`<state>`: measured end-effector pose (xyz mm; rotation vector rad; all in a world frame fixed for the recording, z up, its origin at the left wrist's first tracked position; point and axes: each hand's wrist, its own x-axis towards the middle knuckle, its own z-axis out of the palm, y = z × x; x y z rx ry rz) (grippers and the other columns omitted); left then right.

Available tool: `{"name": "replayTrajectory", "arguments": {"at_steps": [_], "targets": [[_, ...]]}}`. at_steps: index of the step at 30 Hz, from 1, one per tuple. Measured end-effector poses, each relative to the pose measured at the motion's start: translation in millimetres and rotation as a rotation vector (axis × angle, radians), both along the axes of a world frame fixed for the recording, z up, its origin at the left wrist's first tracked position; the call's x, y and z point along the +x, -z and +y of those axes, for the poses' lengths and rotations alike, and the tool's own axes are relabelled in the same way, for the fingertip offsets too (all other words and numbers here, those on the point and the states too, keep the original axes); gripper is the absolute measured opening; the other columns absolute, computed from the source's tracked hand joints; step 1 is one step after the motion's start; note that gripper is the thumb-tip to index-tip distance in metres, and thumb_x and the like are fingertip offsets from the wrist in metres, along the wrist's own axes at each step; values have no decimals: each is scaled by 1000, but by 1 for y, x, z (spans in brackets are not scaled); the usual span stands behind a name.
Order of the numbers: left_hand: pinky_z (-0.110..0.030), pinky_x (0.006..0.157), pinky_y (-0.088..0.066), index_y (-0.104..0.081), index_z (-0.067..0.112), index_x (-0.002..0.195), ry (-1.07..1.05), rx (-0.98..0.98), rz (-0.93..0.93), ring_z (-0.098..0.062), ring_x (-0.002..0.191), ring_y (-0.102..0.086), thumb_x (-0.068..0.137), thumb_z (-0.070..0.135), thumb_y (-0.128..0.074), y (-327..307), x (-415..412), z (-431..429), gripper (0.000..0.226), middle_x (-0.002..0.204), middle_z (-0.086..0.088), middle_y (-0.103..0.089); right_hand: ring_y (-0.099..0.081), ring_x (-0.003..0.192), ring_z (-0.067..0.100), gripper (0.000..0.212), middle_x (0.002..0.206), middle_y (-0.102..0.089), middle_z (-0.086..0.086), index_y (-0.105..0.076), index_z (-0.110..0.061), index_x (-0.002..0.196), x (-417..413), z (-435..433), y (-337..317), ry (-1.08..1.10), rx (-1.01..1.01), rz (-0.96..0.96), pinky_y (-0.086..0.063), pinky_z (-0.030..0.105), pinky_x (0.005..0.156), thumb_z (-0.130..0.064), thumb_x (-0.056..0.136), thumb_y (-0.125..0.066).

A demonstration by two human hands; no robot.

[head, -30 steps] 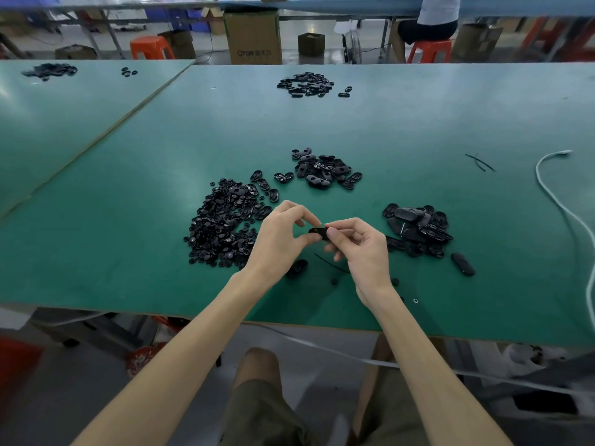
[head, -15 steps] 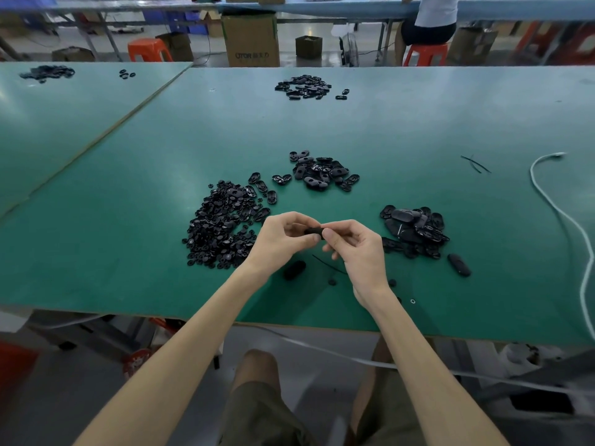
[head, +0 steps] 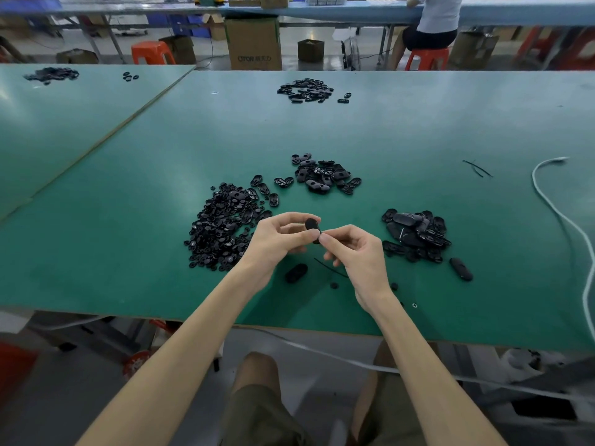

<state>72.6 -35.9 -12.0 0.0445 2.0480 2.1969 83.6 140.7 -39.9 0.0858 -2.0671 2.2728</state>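
Since the earlier frame, the black oval part (head: pixel 311 229) has turned from lying edge-on between the fingertips to standing nearly upright, with its broad face toward the camera, and the hands have drawn slightly apart.

The left hand (head: pixel 277 243) pinches the part's upper half between thumb and forefinger. The right hand (head: pixel 360 262), fingers curled, nips the lower end with its thumb and forefinger tips. The part hangs in the air above the green tabletop (head: pixel 128 252), near the middle of its near edge.

The part looks like a small moulded plastic shell: very light, stiff, smooth and likely a little slippery. A fingertip pinch across its flat faces or along its narrow rim should hold it. It probably tolerates firm pressing, though thin clips could snap.

On the tabletop, a heap of small black pieces (head: pixel 222 230) lies just left of the hands, and a pile of larger shells (head: pixel 415 233) lies to the right. A third pile (head: pixel 322 175) sits behind them, toward the middle. Another oval piece (head: pixel 296 272) rests below the hands. A white cable (head: pixel 553 201) curves along the right edge.

Beyond the far edge stands a cardboard box (head: pixel 252 43) with printing that seems to begin "OTOR"; the rest is too blurred to read.
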Motion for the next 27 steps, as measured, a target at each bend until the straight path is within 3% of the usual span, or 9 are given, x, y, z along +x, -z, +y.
{"name": "replayTrajectory", "arguments": {"at_steps": [4,7,10,17,21,27], "targets": [[-29,84,-59,-80,16,111,31,44,14,-15,93,-69,86,9,-81,-4,0,-1,27,94,0,-74,-62,62,11,7,75,-74,8,-79,-14,87,0,0,0,21,23,9,-48,21,57,-18,93,-79],[-35,86,-61,-78,14,117,76,18,48,-17,88,-68,87,4,-78,-6,1,0,31,87,3,-66,-62,62,11,7,74,-73,1,-77,-12,91,-1,0,1,55,-6,7,-49,21,57,-18,94,-77],[-30,82,-59,-75,15,123,125,-27,81,-16,83,-61,90,3,-75,-8,1,3,35,89,-4,-55,-62,62,11,7,75,-74,0,-77,-11,93,-2,0,1,46,-15,9,-49,21,57,-18,95,-76],[-22,71,-53,-77,16,108,73,-159,69,-11,79,-65,86,6,-81,-10,2,5,24,91,-8,-74,-63,63,10,5,78,-76,0,-78,-12,93,-1,1,0,29,-26,19,-50,21,57,-15,96,-75],[-32,82,-62,-77,7,108,65,-124,73,-18,89,-72,88,2,-77,-9,4,3,20,100,-17,-78,-64,62,11,4,76,-75,1,-77,-12,91,-1,0,0,40,-25,17,-49,21,56,-14,95,-77],[-41,87,-62,-76,1,107,39,-125,74,-23,88,-74,91,1,-75,-10,5,8,17,98,-19,-78,-65,63,11,6,73,-75,-1,-77,-14,88,-2,1,2,49,-21,12,-50,21,56,-16,94,-78]]}}
